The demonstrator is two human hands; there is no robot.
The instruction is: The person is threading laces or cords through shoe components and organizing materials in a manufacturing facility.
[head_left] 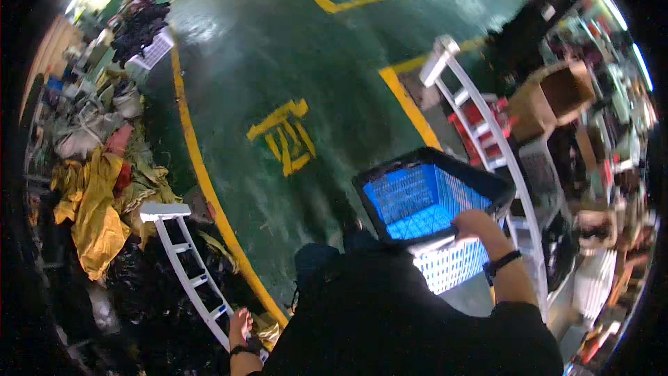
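At my right side is a blue plastic crate (pixel 417 221) with slotted walls and a dark rim. My right hand (pixel 474 224) is wrapped round the crate's near rim, and a dark band circles that wrist. Directly beneath the grip, a white slotted crate wall (pixel 449 267) shows; whether it belongs to a second crate is unclear. My left hand (pixel 240 324) is low on the left, close to a white ladder-like frame (pixel 188 264). Its fingers look bent but are small and blurred, and I cannot tell whether they touch the frame.
Another white ladder-like frame (pixel 490 122) stands beside the crate. Yellow lines (pixel 197 160) edge the green floor (pixel 240 69). Piled sacks, including a yellow one (pixel 101 216), and a white basket (pixel 153 49) line the left. Cardboard boxes (pixel 532 111) crowd the right.
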